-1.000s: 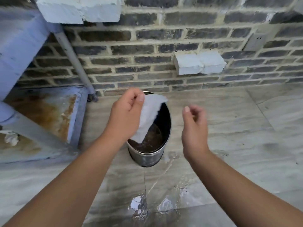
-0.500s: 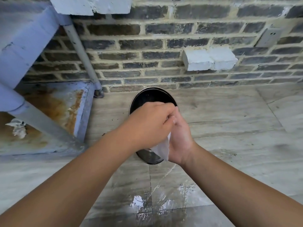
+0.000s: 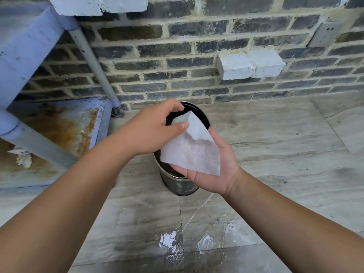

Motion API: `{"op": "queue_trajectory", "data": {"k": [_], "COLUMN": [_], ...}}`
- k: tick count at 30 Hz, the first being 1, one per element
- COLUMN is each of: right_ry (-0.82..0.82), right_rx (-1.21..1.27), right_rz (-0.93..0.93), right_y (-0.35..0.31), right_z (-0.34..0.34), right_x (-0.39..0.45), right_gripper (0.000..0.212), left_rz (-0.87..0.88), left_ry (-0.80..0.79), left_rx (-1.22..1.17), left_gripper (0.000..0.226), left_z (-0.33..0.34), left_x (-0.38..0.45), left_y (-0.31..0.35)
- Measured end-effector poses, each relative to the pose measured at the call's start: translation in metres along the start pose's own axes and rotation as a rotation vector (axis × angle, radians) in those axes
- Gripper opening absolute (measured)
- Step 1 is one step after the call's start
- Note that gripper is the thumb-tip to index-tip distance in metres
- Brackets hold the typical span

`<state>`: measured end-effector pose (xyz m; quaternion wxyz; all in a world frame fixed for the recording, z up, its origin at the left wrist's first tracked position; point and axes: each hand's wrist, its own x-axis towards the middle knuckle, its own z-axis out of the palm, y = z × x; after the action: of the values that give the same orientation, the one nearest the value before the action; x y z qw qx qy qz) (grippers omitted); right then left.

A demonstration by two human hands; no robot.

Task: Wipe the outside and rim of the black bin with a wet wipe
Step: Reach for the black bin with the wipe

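Observation:
The black bin (image 3: 178, 186) stands upright on the tiled floor below my hands, its round rim (image 3: 202, 117) showing behind them and its shiny lower wall in front. A white wet wipe (image 3: 192, 152) lies spread over the palm of my right hand (image 3: 214, 170), which is turned up with relaxed fingers. My left hand (image 3: 151, 129) pinches the wipe's upper corner between thumb and fingers. Both hands hover above the bin's mouth and hide most of its inside.
A dark brick wall (image 3: 177, 56) rises just behind the bin. A rusty blue metal frame (image 3: 59, 125) with a slanted pipe (image 3: 94, 64) stands to the left. Wet patches (image 3: 171, 241) lie on the grey tiles near me.
The hands were pressed together around the bunched wipe; now they have drawn apart and the wipe lies unfolded flat on my right palm, with my left hand pinching its top corner.

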<state>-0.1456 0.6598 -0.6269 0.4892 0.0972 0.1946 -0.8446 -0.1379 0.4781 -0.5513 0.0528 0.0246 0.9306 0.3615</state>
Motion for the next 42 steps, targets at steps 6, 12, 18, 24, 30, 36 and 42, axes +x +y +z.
{"op": "queue_trajectory", "data": {"k": [6,12,18,24,30,36,42], "right_ry": [-0.120,-0.115,-0.014,0.220,0.605,0.716,0.702], "right_rx": [-0.131,-0.188,-0.206,-0.063,-0.173,-0.593,-0.725], "right_rz": [0.011,0.043,-0.029,-0.244,-0.417,-0.644,-0.697], "right_y": [-0.010,-0.010,-0.009,-0.033,-0.032,-0.047,-0.059], "right_z": [0.007,-0.014,-0.042,-0.078,-0.087,-0.080,-0.074], "right_x": [-0.014,-0.037,-0.062,-0.095,-0.081,-0.061,-0.035], "right_gripper": [0.084,0.078,0.061,0.045,0.038,0.023,0.025], "left_rz": [-0.069,0.118,0.129,-0.043,-0.027,-0.114,-0.189], "left_ry": [-0.066,0.066,0.120,0.019,0.078,0.169,0.114], "left_rx": [-0.314,-0.143,-0.067,0.070,0.604,0.372,-0.495], "left_gripper": [0.051,0.019,0.033,0.019,0.025,0.020,0.017], "left_z": [0.019,0.036,0.055,0.121,0.159,0.107,0.051], "left_x": [-0.003,0.003,0.004,-0.018,-0.018,-0.006,-0.027], "left_y": [-0.013,0.005,0.017,-0.009,-0.029,-0.046,-0.095]}}
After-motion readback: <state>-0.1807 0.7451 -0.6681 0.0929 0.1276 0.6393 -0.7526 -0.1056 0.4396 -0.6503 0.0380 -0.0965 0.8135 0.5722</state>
